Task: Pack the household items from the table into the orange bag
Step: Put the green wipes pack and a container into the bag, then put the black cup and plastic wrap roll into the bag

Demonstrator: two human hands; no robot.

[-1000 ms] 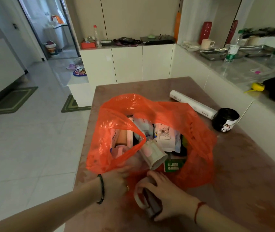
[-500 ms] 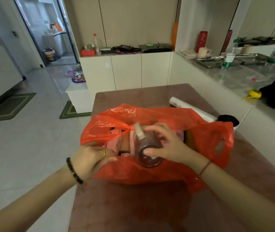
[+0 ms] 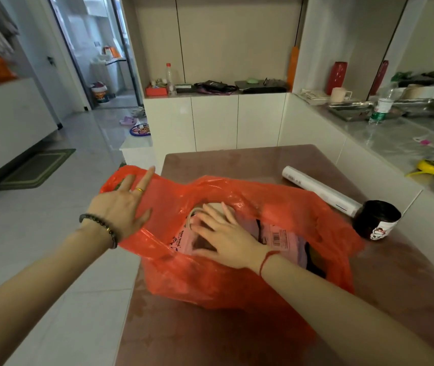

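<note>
The orange bag (image 3: 210, 281) lies open on the brown table (image 3: 237, 159). My left hand (image 3: 121, 207) grips the bag's left rim and handle, two fingers stretched along the plastic. Reaching into the mouth, my right hand (image 3: 223, 233) lies flat with spread fingers on the packed things, beside a roll of tape (image 3: 197, 212) and over a pink packet (image 3: 282, 236) with a barcode. On the table to the right of the bag lie a white roll (image 3: 319, 191) and a black jar (image 3: 375, 219) with a white label.
The table's left edge drops to a tiled floor (image 3: 65, 247). A white counter (image 3: 395, 138) runs along the right with a metal tray (image 3: 350, 110), a bottle (image 3: 381, 107) and a yellow tape measure (image 3: 427, 167). White cabinets (image 3: 216, 120) stand behind the table.
My right hand carried the tape roll from the table's near edge into the bag and now rests open on the contents. My left hand shifted up along the bag's left rim.
</note>
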